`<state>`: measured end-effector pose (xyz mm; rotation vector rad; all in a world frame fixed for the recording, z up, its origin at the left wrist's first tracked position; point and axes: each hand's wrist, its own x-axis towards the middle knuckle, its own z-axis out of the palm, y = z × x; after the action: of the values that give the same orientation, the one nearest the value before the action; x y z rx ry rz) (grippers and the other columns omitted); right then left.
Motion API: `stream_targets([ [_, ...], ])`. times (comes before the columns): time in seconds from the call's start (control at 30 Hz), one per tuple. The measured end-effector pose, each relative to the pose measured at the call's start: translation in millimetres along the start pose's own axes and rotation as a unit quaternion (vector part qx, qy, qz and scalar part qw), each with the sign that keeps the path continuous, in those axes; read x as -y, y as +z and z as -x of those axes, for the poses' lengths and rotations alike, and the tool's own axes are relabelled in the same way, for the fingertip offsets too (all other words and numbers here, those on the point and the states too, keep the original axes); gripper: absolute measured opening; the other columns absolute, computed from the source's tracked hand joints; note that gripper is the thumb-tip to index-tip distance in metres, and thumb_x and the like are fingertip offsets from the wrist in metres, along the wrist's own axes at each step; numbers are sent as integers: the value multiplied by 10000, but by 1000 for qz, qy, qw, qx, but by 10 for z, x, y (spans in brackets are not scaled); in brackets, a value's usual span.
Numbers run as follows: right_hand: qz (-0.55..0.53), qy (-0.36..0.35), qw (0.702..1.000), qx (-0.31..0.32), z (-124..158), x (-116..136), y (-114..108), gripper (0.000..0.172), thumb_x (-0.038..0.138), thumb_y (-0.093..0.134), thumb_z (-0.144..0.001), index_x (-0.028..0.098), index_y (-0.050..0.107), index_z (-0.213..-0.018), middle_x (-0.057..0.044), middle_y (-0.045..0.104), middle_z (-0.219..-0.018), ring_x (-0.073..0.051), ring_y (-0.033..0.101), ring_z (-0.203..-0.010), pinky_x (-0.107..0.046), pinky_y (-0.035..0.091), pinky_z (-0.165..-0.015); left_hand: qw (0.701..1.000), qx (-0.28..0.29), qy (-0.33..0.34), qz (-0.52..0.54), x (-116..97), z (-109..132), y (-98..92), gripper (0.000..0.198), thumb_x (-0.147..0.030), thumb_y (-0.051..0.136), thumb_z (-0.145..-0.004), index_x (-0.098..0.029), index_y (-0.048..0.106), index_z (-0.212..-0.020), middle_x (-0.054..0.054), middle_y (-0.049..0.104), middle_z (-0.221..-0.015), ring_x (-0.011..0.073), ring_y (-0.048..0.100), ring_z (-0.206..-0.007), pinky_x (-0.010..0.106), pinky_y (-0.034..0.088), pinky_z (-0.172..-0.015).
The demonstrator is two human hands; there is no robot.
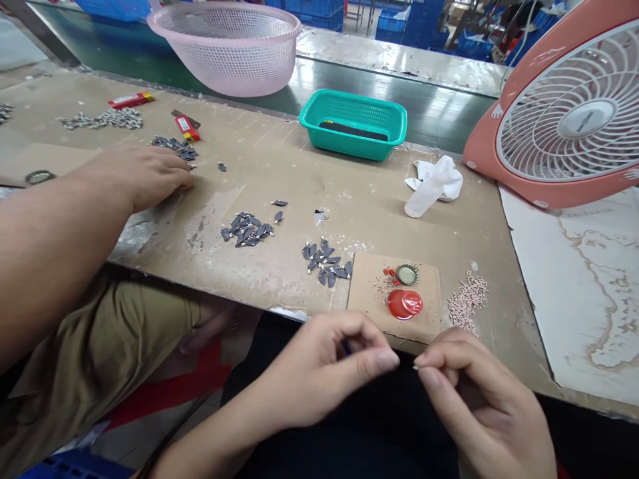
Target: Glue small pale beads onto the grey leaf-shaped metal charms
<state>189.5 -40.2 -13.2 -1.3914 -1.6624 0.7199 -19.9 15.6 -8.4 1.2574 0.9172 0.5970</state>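
The right hand [492, 406] pinches a tiny, pale, speck-like piece [416, 366].

speck [416, 366] in right hand [489, 402] too small to tell, fan [586, 120] cropped

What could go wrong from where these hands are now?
The tiny pale piece pinched by the right hand could drop, as it appears held beyond the near edge of the worktop. The left hand might smear the glossy red patch just ahead. The right hand could scatter the loose pale beads near it.
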Motion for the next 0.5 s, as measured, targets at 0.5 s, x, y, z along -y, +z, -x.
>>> stream_targets([
  [0.5, -29, 127, 981, -147, -106, -251, 12, 124, 360, 698, -939, 237, 713, -951, -3, 644, -846, -144, 567, -729, -273, 459, -640, 767, -260, 117, -575, 163, -80, -703, 215, -288, 544, -1031, -255, 742, -952, 45, 752, -1018, 258, 689, -1011, 355, 526, -820],
])
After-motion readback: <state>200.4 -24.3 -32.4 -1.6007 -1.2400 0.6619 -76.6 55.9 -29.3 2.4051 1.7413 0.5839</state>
